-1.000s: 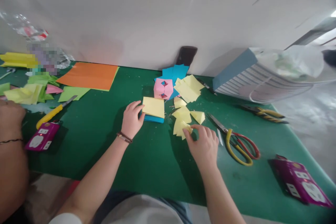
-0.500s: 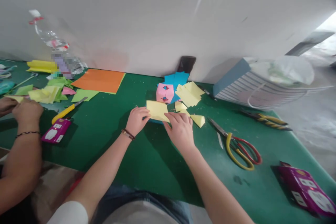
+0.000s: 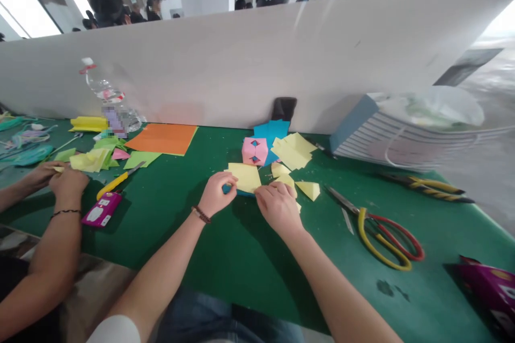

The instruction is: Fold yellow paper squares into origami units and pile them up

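Note:
A pale yellow sheet of paper (image 3: 245, 176) lies in front of me, and a strip of blue shows under its lower edge. My left hand (image 3: 218, 193) is closed, thumb and fingers pinching the sheet's left side. At the lower right corner, the fingers of my right hand (image 3: 278, 204) are pressed together on the paper. Just behind the sheet sits a pink folded paper box (image 3: 255, 151) with blue showing in its openings. Small folded yellow pieces (image 3: 309, 189) lie right of my right hand, partly hidden by it. Yellow squares (image 3: 293, 151) overlap blue sheets (image 3: 271, 129) farther back.
Scissors (image 3: 370, 228) and pliers (image 3: 426, 186) lie to the right, before a striped paper bag (image 3: 402, 131). At left are orange paper (image 3: 164, 138), a yellow utility knife (image 3: 118, 181), a purple packet (image 3: 102, 209) and a co-worker's hands (image 3: 66, 177). A phone (image 3: 285, 109) leans on the partition.
The view has tilted up, so more shows above the partition. My left fingers have curled more at the sheet's left edge; my right hand stays at its right corner.

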Demonstrator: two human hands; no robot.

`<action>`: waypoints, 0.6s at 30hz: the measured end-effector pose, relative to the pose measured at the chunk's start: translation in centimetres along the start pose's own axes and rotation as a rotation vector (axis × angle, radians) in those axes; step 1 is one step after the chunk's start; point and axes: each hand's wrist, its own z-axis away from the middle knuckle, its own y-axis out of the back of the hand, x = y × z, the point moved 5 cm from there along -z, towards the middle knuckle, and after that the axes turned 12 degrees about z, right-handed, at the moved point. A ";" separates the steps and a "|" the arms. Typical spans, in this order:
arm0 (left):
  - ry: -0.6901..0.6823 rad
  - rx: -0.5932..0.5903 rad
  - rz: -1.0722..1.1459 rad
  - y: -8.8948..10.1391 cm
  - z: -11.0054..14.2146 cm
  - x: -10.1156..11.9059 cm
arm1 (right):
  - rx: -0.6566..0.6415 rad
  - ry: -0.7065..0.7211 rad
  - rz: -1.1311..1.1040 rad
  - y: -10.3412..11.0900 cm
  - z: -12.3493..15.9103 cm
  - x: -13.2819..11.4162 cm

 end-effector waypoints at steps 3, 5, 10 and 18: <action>-0.013 -0.019 0.016 -0.2 0.1 0.8 | -0.008 0.009 -0.038 0.1 0.1 -0.6; -0.019 -0.045 0.033 -0.4 0.2 1.3 | -0.007 0.011 -0.070 0.0 0.2 -0.7; 0.003 -0.152 0.087 -0.2 0.1 2.2 | -0.016 -0.031 -0.166 -0.1 0.2 -0.1; 0.141 -0.376 -0.032 2.2 2.1 4.2 | -0.216 -0.028 -0.367 3.1 1.3 -0.4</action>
